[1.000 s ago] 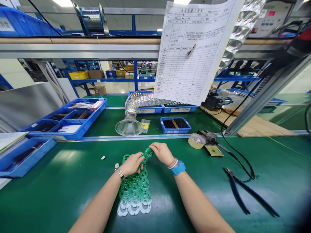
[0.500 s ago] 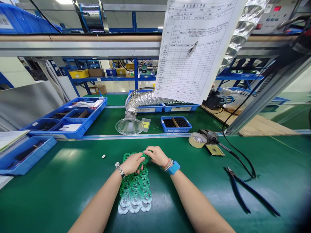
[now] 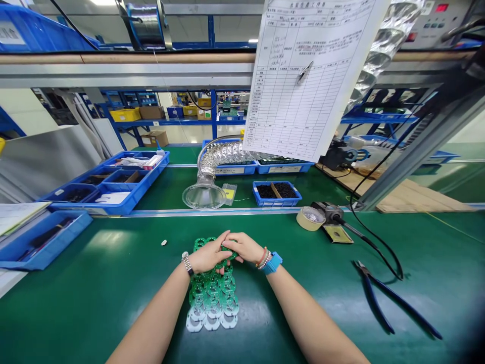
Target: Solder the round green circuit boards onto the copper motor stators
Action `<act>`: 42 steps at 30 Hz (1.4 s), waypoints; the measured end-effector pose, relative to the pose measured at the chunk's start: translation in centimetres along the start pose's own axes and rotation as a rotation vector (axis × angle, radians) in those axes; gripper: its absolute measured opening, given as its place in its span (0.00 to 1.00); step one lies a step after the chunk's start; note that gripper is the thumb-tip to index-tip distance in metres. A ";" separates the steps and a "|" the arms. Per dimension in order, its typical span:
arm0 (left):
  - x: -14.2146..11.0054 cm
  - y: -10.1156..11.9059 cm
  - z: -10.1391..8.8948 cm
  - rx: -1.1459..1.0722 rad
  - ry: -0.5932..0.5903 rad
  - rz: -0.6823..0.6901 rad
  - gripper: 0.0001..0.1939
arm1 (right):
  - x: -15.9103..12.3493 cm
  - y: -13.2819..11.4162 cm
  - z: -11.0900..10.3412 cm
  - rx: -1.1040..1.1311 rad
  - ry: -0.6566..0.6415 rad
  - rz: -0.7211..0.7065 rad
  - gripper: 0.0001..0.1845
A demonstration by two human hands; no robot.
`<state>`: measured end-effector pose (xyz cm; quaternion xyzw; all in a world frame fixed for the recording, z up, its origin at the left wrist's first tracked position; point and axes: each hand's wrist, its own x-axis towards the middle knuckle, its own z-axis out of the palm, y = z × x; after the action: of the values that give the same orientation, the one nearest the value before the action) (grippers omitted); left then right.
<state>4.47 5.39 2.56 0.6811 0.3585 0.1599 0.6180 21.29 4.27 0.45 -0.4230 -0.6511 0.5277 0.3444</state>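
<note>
The left hand (image 3: 209, 256), with a metal-link watch at its wrist, and the right hand (image 3: 245, 247), with beads and a bright blue band at its wrist, meet over the upper part of a cluster of ring-shaped green circuit boards (image 3: 212, 289). The fingers of both hands are closed on green board pieces at the cluster's upper right; how many pieces they hold is hidden. The cluster lies in overlapping rows on the glossy green table (image 3: 113, 303), its nearest row looking pale.

A small white disc (image 3: 164, 242) lies on the table left of the hands. Well to the right are diagonal cutters with long dark blue handles (image 3: 394, 298), their handles spread. Beyond the hands stand a round cream-coloured tub (image 3: 310, 218), a small blue plastic bin of black parts (image 3: 277, 194) and a clear funnel-shaped hood (image 3: 203, 195) on a silver flexible duct (image 3: 223, 153).
</note>
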 end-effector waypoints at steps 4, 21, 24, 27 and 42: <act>-0.4 0.5 -1.6 0.036 -0.007 -0.017 0.30 | 0.1 -0.2 -0.9 -0.010 0.150 -0.017 0.17; 1.7 -1.1 -1.3 0.272 0.416 0.057 0.12 | 0.6 0.3 0.4 -0.386 0.575 -0.251 0.14; 1.6 -1.1 -1.3 0.285 0.420 0.064 0.12 | 0.7 0.7 0.6 -0.396 0.580 -0.263 0.14; 1.5 -0.9 -1.1 0.279 0.391 0.064 0.12 | 0.9 1.4 0.1 -0.363 0.593 -0.239 0.14; 1.8 -1.5 -0.6 0.150 0.341 0.058 0.12 | 1.4 1.2 0.8 0.136 0.269 0.025 0.20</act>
<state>4.90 7.03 0.80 0.6986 0.4491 0.2634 0.4908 20.28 5.31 -0.86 -0.4737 -0.5564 0.5135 0.4498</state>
